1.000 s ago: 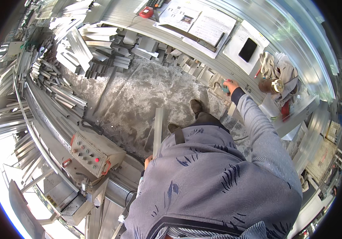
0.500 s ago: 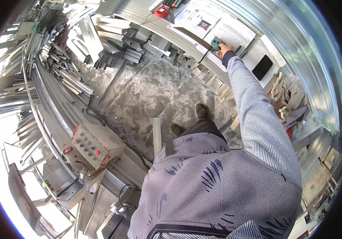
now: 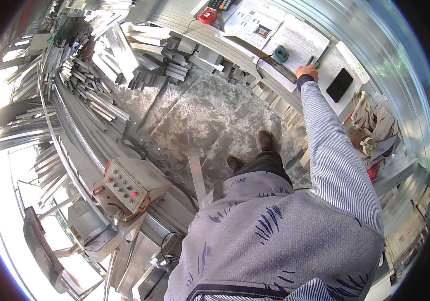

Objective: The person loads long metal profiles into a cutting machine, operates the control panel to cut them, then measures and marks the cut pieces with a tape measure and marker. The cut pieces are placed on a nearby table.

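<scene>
My right hand (image 3: 307,73) reaches to the worktable at the upper right. Its fingers close around a dark pen (image 3: 310,61) at the edge of the written sheet (image 3: 302,40). Just left of that hand, a teal tape measure (image 3: 280,54) rests on the papers with nothing holding it. A pale, straight metal profile (image 3: 196,173) sticks out past the front of my grey vest on the left. My left hand is hidden behind my body, so what it holds cannot be seen.
The worktable also carries a red tape measure (image 3: 207,16), a calculator (image 3: 221,4), a black phone (image 3: 339,85) and cloth gloves (image 3: 363,110). Cut metal profiles (image 3: 120,50) pile up at the far left. A machine control box (image 3: 135,185) stands at my left.
My right hand has let go of the teal tape measure, which stays on the papers. It has moved right and nearer, onto the pen. The view has shifted slightly.
</scene>
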A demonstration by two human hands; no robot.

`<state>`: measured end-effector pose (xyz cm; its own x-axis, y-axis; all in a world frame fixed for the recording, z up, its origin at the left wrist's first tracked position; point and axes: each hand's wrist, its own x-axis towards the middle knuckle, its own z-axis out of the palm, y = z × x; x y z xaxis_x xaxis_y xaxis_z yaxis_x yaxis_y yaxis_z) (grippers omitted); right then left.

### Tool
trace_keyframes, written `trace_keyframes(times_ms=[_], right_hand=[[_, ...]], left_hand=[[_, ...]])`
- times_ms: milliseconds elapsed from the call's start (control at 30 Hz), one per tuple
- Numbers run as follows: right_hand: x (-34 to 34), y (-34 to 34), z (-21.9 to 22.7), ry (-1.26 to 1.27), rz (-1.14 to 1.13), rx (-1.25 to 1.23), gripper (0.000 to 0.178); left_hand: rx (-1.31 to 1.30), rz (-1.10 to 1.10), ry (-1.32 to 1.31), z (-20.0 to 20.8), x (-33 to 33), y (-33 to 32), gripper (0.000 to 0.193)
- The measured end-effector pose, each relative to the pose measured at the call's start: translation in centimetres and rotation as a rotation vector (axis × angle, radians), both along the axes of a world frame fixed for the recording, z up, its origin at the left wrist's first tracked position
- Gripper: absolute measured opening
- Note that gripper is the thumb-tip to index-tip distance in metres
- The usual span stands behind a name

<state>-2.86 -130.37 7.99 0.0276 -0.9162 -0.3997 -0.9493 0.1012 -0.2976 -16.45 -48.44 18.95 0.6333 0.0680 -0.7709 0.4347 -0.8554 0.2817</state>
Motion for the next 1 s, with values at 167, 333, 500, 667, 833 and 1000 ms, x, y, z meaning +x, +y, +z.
trace_keyframes(times_ms=[167, 333, 500, 667, 833, 1000], right_hand=[[-2.7, 4.2, -0.9, -0.311, 0.132, -0.164, 0.034], [-6.2, 17.5, 3.8, -0.836, 0.323, 0.278, 0.042], [-5.1, 26.8, 11.6, -0.879, 0.822, 0.802, 0.038], [-1.3, 29.7, 17.0, -0.896, 1.275, 0.941, 0.029], [0.9, 30.2, 18.7, -0.851, 1.168, 1.229, 0.026], [0.7, 31.5, 20.2, -0.811, 1.397, 1.009, 0.034]], left_hand=[[-0.082, -0.020, -0.061, 0.0, 2.9, -0.7, 0.050], [-0.398, 0.039, -0.135, 2.9, 10.1, -6.8, 0.051], [-0.424, -0.183, -0.075, 11.7, 17.2, -16.8, 0.062], [-0.730, -0.221, 0.020, 16.0, 20.0, -23.7, 0.086], [-0.764, -0.318, 0.142, 18.1, 20.9, -25.8, 0.098], [-0.774, -0.399, 0.204, 20.1, 22.0, -25.3, 0.102]])
